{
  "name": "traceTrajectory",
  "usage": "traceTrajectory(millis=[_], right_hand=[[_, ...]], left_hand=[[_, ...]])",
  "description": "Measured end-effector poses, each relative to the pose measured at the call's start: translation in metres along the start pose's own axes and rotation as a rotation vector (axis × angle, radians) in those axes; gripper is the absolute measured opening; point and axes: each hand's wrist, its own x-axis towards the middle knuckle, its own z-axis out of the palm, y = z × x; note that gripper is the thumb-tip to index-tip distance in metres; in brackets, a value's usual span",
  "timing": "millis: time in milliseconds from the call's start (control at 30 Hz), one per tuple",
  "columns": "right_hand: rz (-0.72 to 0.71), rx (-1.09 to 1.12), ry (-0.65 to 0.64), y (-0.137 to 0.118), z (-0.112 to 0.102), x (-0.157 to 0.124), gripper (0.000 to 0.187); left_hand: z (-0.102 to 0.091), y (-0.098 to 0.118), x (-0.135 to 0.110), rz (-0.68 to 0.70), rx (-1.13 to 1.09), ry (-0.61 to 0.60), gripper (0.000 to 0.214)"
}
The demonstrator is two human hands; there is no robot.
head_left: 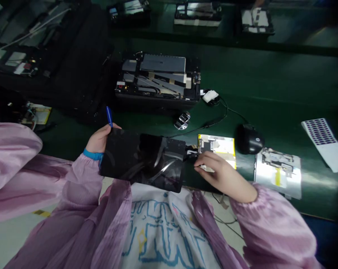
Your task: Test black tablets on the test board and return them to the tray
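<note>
A dark tablet screen [142, 158] lies glossy side up above my lap, its left edge gripped by my left hand [97, 139]. A blue pen [109, 116] sticks up from the same hand. Off the screen's right edge, a short cable [191, 150] runs toward a silver battery pack [226, 144] with yellow edges and a small black board. My right hand [221, 173] is just in front of that pack and covers part of it. Its thumb and forefinger are pinched together; what lies between them is too small to make out.
A stack of opened tablets [157, 74] stands behind the screen. A metal clip-like object [182, 120], a black mouse [250, 139], a silver plate with parts [294, 179] and a label sheet [326, 142] lie on the green table. Another pink sleeve [12, 160] is at left.
</note>
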Motion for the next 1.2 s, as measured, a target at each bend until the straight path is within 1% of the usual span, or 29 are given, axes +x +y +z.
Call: traceTrajectory(millis=[100, 167, 233, 300, 367, 433, 500, 567, 633, 800, 1000, 1100, 1200], right_hand=[[0.026, -0.006, 0.049, -0.015, 0.015, -0.006, 0.009], [0.087, -0.061, 0.107, -0.015, 0.020, -0.008, 0.008], [0.170, -0.144, 0.196, -0.008, 0.021, -0.011, 0.008], [0.256, -0.214, 0.288, 0.004, 0.019, -0.014, 0.005], [0.310, -0.221, 0.332, 0.017, 0.015, -0.017, 0.007], [0.312, -0.182, 0.306, 0.029, 0.010, -0.019, 0.015], [0.269, -0.134, 0.235, 0.039, 0.006, -0.020, 0.018], [0.238, -0.094, 0.160, 0.046, 0.001, -0.019, 0.018], [0.222, -0.062, 0.115, 0.049, -0.004, -0.017, 0.016], [0.167, -0.051, 0.031, 0.053, -0.014, -0.010, 0.017], [0.129, -0.107, -0.090, 0.057, -0.020, -0.003, 0.021], [0.130, -0.136, -0.122, 0.060, -0.022, 0.001, 0.021], [0.143, -0.145, -0.123, 0.060, -0.021, 0.004, 0.018]], left_hand=[[0.003, 0.002, -0.001, 0.009, -0.028, -0.014, 0.015], [0.003, 0.002, -0.002, 0.018, -0.047, -0.061, 0.016], [0.003, 0.003, -0.002, 0.045, -0.055, -0.083, 0.015], [0.002, 0.003, -0.002, 0.065, -0.057, -0.078, 0.013], [0.002, 0.002, -0.001, 0.063, -0.056, -0.074, 0.012], [0.002, 0.002, -0.001, 0.049, -0.052, -0.072, 0.012], [0.002, 0.002, 0.000, 0.041, -0.050, -0.057, 0.013], [0.002, 0.002, 0.001, 0.039, -0.048, -0.042, 0.014], [0.001, 0.001, 0.001, 0.037, -0.044, -0.040, 0.014], [-0.001, 0.001, 0.002, 0.029, -0.037, -0.055, 0.016], [0.000, 0.000, 0.002, 0.034, -0.051, -0.065, 0.017], [0.000, 0.000, 0.002, 0.030, -0.046, -0.055, 0.017], [-0.001, 0.001, 0.002, 0.021, -0.040, -0.055, 0.017]])
